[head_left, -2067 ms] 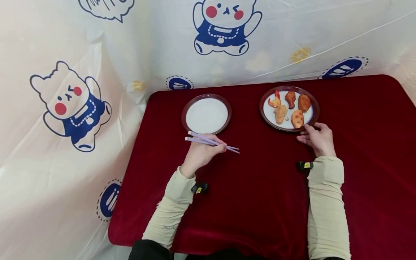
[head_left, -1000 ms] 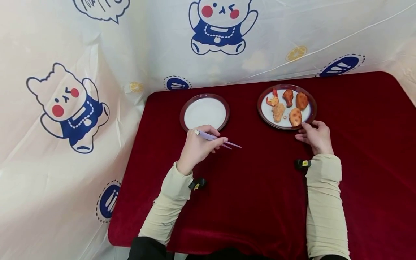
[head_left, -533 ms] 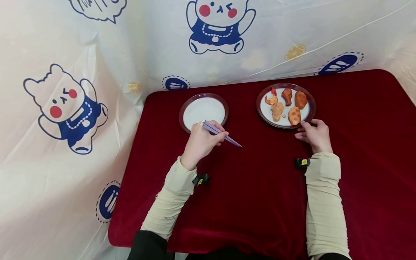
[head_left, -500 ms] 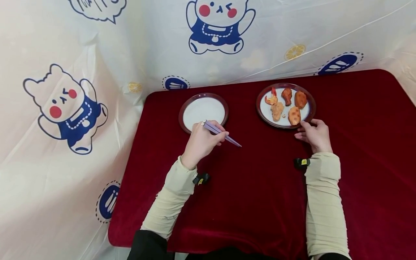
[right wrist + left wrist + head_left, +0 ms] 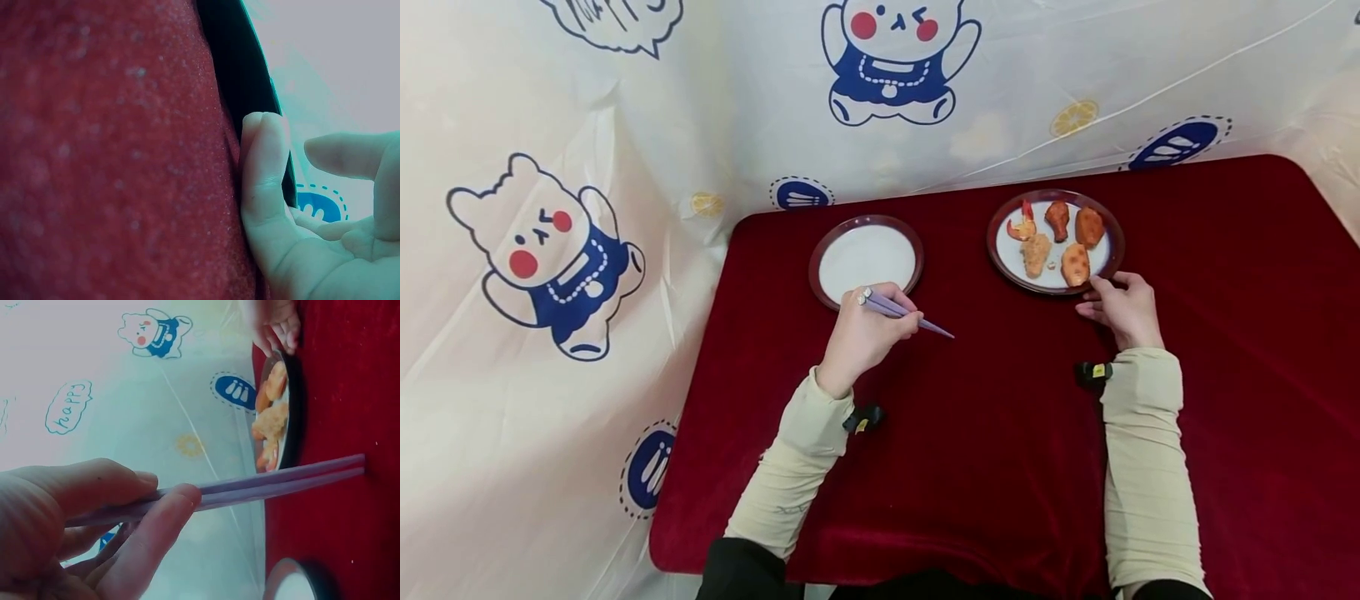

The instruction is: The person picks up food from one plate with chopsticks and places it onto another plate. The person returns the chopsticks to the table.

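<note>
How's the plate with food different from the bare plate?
The food plate holds five big food pieces; the bare plate holds none.
In the head view, the right hand touches the food plate's rim, while the left hand hides some of the bare plate's edge.
Both have brown rims and white middles.

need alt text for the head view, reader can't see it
A person's left hand holds purple chopsticks over a red-covered table, near a dark-rimmed plate. The right hand is at the near rim of a matching plate with five main food pieces.
</note>
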`<control>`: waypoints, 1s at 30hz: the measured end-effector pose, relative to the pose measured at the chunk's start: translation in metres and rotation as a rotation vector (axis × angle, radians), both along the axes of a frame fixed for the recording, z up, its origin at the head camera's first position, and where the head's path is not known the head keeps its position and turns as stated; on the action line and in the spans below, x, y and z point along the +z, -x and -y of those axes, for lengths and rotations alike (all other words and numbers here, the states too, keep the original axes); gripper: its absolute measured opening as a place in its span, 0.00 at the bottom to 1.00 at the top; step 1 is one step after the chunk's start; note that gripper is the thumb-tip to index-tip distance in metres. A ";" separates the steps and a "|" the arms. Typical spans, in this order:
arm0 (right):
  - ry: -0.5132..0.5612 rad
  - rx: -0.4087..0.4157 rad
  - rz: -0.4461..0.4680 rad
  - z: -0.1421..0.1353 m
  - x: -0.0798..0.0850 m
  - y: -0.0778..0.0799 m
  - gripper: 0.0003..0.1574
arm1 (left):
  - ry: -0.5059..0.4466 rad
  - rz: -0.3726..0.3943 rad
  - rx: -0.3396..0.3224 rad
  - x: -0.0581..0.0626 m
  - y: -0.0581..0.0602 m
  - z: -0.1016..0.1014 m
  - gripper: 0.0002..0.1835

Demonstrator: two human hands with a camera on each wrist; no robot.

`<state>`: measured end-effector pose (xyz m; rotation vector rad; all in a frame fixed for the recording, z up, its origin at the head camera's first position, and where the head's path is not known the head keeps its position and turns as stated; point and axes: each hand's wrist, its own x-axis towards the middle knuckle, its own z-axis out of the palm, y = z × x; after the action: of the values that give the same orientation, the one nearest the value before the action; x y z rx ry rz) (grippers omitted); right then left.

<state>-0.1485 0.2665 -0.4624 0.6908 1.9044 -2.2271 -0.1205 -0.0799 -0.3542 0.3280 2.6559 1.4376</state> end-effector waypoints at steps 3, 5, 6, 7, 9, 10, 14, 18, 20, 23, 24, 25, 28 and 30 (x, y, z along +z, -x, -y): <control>-0.010 0.003 -0.001 0.000 -0.001 0.000 0.49 | 0.012 -0.045 0.006 0.000 -0.002 -0.001 0.04; -0.015 0.002 -0.003 0.000 -0.001 0.000 0.49 | -0.003 -0.089 0.009 0.001 -0.003 -0.001 0.04; -0.017 0.002 -0.005 0.000 -0.001 0.000 0.49 | -0.024 -0.107 0.009 0.001 -0.003 -0.002 0.04; -0.020 0.003 -0.005 0.000 -0.001 0.000 0.48 | -0.043 -0.125 0.014 0.000 -0.003 -0.003 0.04; -0.022 0.003 -0.008 0.000 -0.001 0.000 0.48 | -0.099 -0.149 0.020 -0.002 -0.003 -0.006 0.04; -0.022 0.004 -0.009 0.000 0.000 0.000 0.48 | -0.130 -0.155 0.025 -0.003 -0.002 -0.009 0.05; -0.021 0.000 -0.014 0.000 0.000 0.000 0.47 | -0.252 -0.177 0.045 -0.014 0.001 -0.021 0.05; -0.024 0.002 -0.019 0.000 -0.001 -0.001 0.46 | -0.359 -0.189 0.080 -0.025 0.007 -0.038 0.05; -0.019 0.005 -0.022 -0.001 -0.001 0.000 0.45 | -0.418 -0.167 0.109 -0.030 0.010 -0.047 0.06; -0.005 0.005 -0.022 -0.001 -0.002 0.000 0.45 | -0.487 -0.128 0.152 -0.037 0.015 -0.060 0.06; -0.009 0.005 -0.020 -0.001 -0.002 0.000 0.45 | -0.497 -0.118 0.166 -0.039 0.016 -0.064 0.06; -0.011 0.004 -0.018 -0.001 -0.002 0.000 0.45 | -0.507 -0.111 0.178 -0.041 0.018 -0.067 0.06; -0.028 0.006 -0.012 -0.001 -0.001 0.000 0.45 | -0.560 -0.084 0.202 -0.046 0.022 -0.076 0.06; -0.048 0.010 -0.010 -0.001 -0.001 0.001 0.44 | -0.615 -0.062 0.219 -0.049 0.025 -0.082 0.06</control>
<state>-0.1490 0.2677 -0.4634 0.6765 1.9682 -2.1897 -0.1451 0.0019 -0.4030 0.1246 2.2794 2.3320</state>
